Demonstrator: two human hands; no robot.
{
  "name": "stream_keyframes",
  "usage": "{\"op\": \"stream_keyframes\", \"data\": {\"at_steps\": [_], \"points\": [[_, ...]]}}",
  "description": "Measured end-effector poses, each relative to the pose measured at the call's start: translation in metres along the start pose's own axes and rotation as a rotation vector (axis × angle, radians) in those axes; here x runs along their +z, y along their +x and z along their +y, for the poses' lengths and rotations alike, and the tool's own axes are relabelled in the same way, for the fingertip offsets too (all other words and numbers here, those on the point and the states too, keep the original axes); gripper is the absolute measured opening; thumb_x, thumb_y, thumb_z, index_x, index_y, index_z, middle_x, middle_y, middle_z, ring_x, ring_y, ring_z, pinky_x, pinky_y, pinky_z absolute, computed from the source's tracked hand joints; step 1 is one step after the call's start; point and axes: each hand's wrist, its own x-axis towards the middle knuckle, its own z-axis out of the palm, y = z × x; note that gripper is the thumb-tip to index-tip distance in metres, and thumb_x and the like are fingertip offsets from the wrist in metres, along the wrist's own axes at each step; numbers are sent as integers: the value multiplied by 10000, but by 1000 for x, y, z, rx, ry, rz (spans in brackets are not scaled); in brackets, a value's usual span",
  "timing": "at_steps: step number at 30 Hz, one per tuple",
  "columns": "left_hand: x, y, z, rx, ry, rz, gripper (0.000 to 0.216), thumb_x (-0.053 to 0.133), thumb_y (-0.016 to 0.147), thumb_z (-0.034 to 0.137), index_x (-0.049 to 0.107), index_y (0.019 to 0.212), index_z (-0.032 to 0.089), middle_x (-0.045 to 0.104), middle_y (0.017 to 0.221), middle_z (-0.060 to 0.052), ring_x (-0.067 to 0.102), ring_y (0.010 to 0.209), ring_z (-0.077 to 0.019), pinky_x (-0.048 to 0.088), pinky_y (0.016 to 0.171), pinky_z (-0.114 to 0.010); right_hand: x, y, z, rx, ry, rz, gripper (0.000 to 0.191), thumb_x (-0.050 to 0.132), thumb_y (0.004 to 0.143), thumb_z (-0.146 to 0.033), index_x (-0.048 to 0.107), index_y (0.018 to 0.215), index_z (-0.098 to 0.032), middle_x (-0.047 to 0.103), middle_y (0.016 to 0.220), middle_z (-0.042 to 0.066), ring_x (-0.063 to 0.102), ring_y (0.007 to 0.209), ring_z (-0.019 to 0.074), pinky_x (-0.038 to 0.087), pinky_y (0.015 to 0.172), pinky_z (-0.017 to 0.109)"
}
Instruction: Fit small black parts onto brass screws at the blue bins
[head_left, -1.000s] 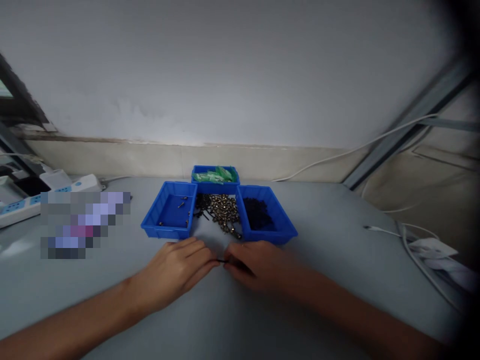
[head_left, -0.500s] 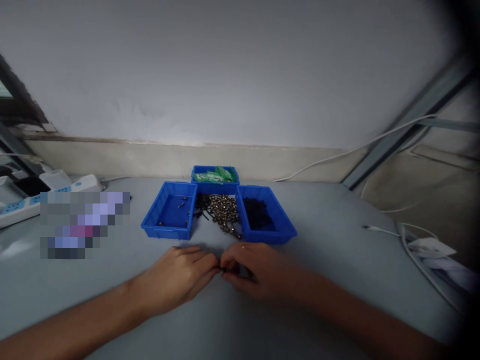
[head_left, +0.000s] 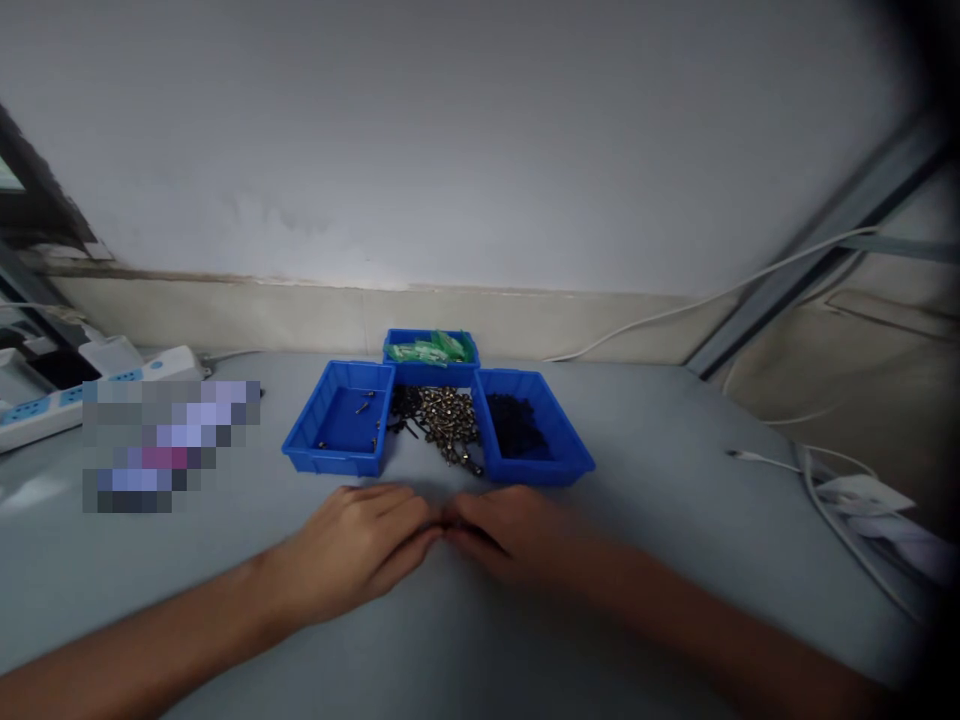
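Note:
My left hand [head_left: 375, 540] and my right hand [head_left: 510, 530] meet fingertip to fingertip over the table, both in a pinch. Whatever sits between the fingertips is small and dark, mostly hidden, and too small to name. Just beyond them lies a pile of brass-coloured metal fittings [head_left: 448, 422], with small black pieces [head_left: 406, 405] along its left side. The left blue bin [head_left: 337, 462] holds several loose metal fittings. In the right blue bin [head_left: 544, 472] is a heap of small black parts [head_left: 516, 425].
Behind the pile stands a third blue bin [head_left: 431, 376] with green plastic bags [head_left: 442, 348]. A white power strip [head_left: 169, 366] and a blurred-out object [head_left: 169, 445] lie at left. White cables [head_left: 765, 461] lie at right, near a metal frame post [head_left: 787, 260].
My right fingers have closed in from a looser curl, and the fingertips of both hands now press closer together. The bins and the pile stay where they were.

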Motion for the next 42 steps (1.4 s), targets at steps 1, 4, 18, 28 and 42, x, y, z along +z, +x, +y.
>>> {"op": "stream_keyframes", "data": {"at_steps": [1, 4, 18, 28, 42], "points": [[0, 0, 0, 19, -37, -5, 174, 386, 889, 257, 516, 822, 162, 538, 712, 3, 522, 651, -118, 401, 591, -233, 1, 1, 1, -9, 3, 0, 166, 433, 821, -220, 561, 737, -157, 601, 648, 12, 534, 552, 111, 326, 485, 211], [-1, 0, 0, 35, -131, 3, 124, 427, 879, 248, 523, 854, 173, 547, 747, 10, 521, 703, -109, 402, 634, -218, 4, 1, 3, -29, 4, 1, 149, 454, 803, -221, 561, 721, -159, 595, 627, 10, 526, 527, 112, 324, 471, 213], [0, 1, -4, -49, -31, -5, 238, 376, 897, 281, 536, 772, 157, 548, 688, -2, 531, 659, -126, 412, 603, -238, 1, -2, 5, 45, -16, 48, 160, 427, 818, -277, 534, 767, -169, 605, 659, 10, 549, 566, 122, 320, 492, 220], [0, 2, -1, -8, -13, -70, 234, 352, 896, 243, 562, 844, 156, 557, 723, -16, 526, 674, -141, 419, 605, -265, -2, -4, 0, -12, 103, 110, 194, 467, 799, -346, 558, 851, -183, 613, 654, -2, 545, 566, 113, 356, 511, 217], [-2, -2, 0, -73, 11, 52, 206, 358, 889, 262, 534, 860, 158, 536, 719, -23, 518, 678, -146, 429, 583, -262, 3, 0, 7, -41, -18, 104, 201, 403, 852, -275, 571, 799, -179, 625, 714, 17, 565, 616, 129, 381, 555, 236]]}}
